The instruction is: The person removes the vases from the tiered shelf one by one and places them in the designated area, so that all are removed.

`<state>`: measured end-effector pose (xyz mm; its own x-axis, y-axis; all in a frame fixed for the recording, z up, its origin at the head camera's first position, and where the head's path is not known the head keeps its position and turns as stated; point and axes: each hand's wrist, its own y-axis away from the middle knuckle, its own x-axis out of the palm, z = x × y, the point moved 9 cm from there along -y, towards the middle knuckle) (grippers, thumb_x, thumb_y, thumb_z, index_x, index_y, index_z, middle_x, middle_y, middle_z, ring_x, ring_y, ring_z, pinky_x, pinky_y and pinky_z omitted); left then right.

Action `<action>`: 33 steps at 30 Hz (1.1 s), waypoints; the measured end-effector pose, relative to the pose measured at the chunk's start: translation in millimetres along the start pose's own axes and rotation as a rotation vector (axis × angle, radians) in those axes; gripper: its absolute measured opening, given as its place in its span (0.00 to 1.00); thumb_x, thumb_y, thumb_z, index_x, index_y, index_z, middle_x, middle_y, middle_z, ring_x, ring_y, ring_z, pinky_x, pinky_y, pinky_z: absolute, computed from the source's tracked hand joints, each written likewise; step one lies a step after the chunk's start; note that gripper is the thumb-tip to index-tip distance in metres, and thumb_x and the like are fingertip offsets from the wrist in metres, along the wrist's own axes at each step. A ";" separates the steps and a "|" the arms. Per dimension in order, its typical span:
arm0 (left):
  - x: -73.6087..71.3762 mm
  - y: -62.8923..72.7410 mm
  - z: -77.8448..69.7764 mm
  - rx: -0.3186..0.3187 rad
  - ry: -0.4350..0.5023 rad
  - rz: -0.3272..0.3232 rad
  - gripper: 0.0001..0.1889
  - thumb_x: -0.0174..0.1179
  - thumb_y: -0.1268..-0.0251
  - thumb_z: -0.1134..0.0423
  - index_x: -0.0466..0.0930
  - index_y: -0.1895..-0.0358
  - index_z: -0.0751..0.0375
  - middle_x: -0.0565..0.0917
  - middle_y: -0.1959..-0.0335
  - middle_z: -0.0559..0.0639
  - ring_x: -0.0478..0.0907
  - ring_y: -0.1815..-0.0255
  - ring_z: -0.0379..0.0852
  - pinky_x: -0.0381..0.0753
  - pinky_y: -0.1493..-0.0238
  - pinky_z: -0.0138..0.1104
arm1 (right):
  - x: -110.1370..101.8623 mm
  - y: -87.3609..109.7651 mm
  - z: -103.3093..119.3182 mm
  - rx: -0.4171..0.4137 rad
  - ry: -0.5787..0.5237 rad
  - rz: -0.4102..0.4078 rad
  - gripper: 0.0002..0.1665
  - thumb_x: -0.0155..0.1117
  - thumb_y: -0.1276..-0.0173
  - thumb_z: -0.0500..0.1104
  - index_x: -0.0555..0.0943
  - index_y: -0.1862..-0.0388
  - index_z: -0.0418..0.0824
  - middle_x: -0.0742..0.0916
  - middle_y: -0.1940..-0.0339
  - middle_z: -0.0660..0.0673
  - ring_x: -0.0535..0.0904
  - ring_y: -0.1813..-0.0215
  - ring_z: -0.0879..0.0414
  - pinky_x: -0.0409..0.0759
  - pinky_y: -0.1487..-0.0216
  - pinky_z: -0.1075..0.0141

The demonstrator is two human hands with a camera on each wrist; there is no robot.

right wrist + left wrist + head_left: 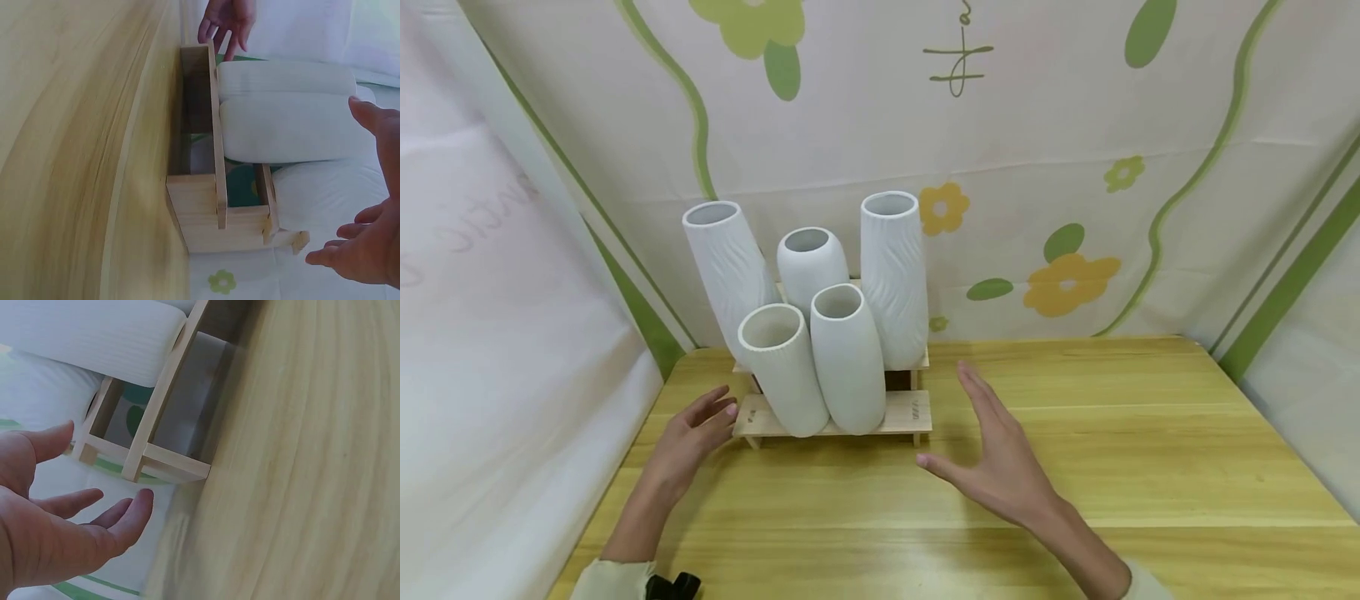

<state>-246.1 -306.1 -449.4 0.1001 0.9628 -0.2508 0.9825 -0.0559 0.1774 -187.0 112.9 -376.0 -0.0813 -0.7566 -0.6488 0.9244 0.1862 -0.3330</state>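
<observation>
A stepped wooden stand holds several white vases. On its front step are a ribbed vase and a smooth rounded vase, side by side. Behind them rise a tall wavy-textured vase at left, a shorter round-shouldered vase and another tall wavy vase at right. My left hand is beside the stand's left end, fingers loosely bent, holding nothing; the left wrist view shows a gap to the stand. My right hand hovers right of the stand, thumb and fingers spread, touching nothing.
The stand is on a wood-grain table near its back edge. A white fabric backdrop with printed flowers and green lines hangs behind, and white fabric closes off the left side. A black object sits at my left cuff.
</observation>
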 end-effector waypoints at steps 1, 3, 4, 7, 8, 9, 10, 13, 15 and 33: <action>0.0 -1.3 1.3 -0.004 0.013 0.000 0.41 0.57 0.15 0.48 0.48 0.11 0.60 0.58 0.15 0.69 0.79 0.36 0.32 0.83 0.39 0.21 | 1.2 -1.1 2.2 -0.008 -0.024 -0.011 0.70 0.83 0.40 0.66 0.52 0.09 0.52 0.61 0.10 0.47 0.61 0.13 0.38 0.68 0.20 0.31; 0.6 -3.2 4.3 -0.016 0.024 0.004 0.41 0.58 0.15 0.49 0.50 0.12 0.61 0.59 0.16 0.69 0.79 0.41 0.27 0.84 0.40 0.23 | 5.0 -2.8 5.8 -0.024 -0.072 -0.024 0.69 0.86 0.41 0.61 0.55 0.10 0.52 0.64 0.11 0.47 0.64 0.14 0.39 0.70 0.19 0.35; 1.4 -4.1 5.6 -0.022 0.028 0.007 0.41 0.59 0.15 0.50 0.51 0.12 0.61 0.60 0.16 0.69 0.79 0.42 0.26 0.84 0.39 0.24 | 6.8 -3.7 7.0 -0.031 -0.090 -0.031 0.68 0.87 0.42 0.60 0.56 0.10 0.52 0.65 0.11 0.47 0.65 0.15 0.40 0.71 0.19 0.38; 3.5 -6.3 9.3 -0.034 0.035 0.012 0.39 0.59 0.16 0.53 0.52 0.12 0.62 0.61 0.16 0.70 0.78 0.42 0.27 0.86 0.38 0.28 | 12.3 -6.7 10.3 -0.054 -0.148 -0.050 0.67 0.89 0.43 0.55 0.59 0.11 0.51 0.67 0.13 0.47 0.68 0.16 0.43 0.74 0.20 0.48; 4.0 -6.8 10.2 -0.037 0.036 0.013 0.39 0.59 0.16 0.55 0.53 0.12 0.62 0.60 0.16 0.70 0.79 0.42 0.28 0.86 0.38 0.29 | 14.2 -8.0 11.5 -0.064 -0.165 -0.055 0.66 0.89 0.43 0.54 0.60 0.12 0.51 0.68 0.13 0.47 0.68 0.16 0.44 0.75 0.20 0.50; 4.5 -7.3 11.0 -0.039 0.039 0.014 0.38 0.59 0.16 0.56 0.53 0.12 0.62 0.60 0.17 0.70 0.79 0.43 0.28 0.86 0.37 0.30 | 15.7 -9.5 13.1 -0.078 -0.178 -0.063 0.66 0.89 0.44 0.53 0.61 0.12 0.50 0.69 0.14 0.46 0.68 0.16 0.44 0.76 0.21 0.51; 4.9 -7.8 11.7 -0.039 0.041 0.015 0.38 0.59 0.16 0.58 0.53 0.13 0.62 0.60 0.17 0.70 0.79 0.43 0.28 0.86 0.37 0.31 | 16.9 -11.0 14.7 -0.091 -0.189 -0.072 0.65 0.90 0.44 0.52 0.62 0.12 0.49 0.70 0.14 0.45 0.68 0.16 0.44 0.76 0.22 0.52; 6.4 -9.5 13.5 -0.037 0.048 0.022 0.37 0.60 0.16 0.61 0.54 0.13 0.62 0.60 0.18 0.71 0.80 0.44 0.29 0.87 0.38 0.31 | 19.7 -15.4 20.4 -0.125 -0.229 -0.095 0.64 0.90 0.44 0.49 0.64 0.14 0.45 0.72 0.16 0.42 0.70 0.17 0.42 0.79 0.24 0.50; 7.5 -10.4 14.3 -0.036 0.048 0.027 0.37 0.59 0.16 0.63 0.54 0.13 0.63 0.60 0.19 0.71 0.80 0.45 0.30 0.87 0.39 0.31 | 21.2 -18.5 24.3 -0.138 -0.254 -0.104 0.62 0.90 0.44 0.48 0.66 0.15 0.43 0.73 0.17 0.41 0.71 0.18 0.42 0.81 0.26 0.49; 5.8 -13.0 18.4 -0.049 0.065 0.029 0.34 0.57 0.17 0.69 0.55 0.14 0.68 0.66 0.25 0.67 0.82 0.48 0.33 0.89 0.43 0.29 | 34.2 -41.5 37.7 -0.132 -0.441 -0.210 0.54 0.92 0.50 0.39 0.76 0.24 0.36 0.82 0.26 0.41 0.80 0.26 0.45 0.86 0.32 0.51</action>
<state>-255.3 -304.6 -470.7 0.1164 0.9762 -0.1829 0.9704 -0.0726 0.2305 -214.1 55.6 -358.6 -0.0688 -0.9736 -0.2175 0.8475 0.0580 -0.5277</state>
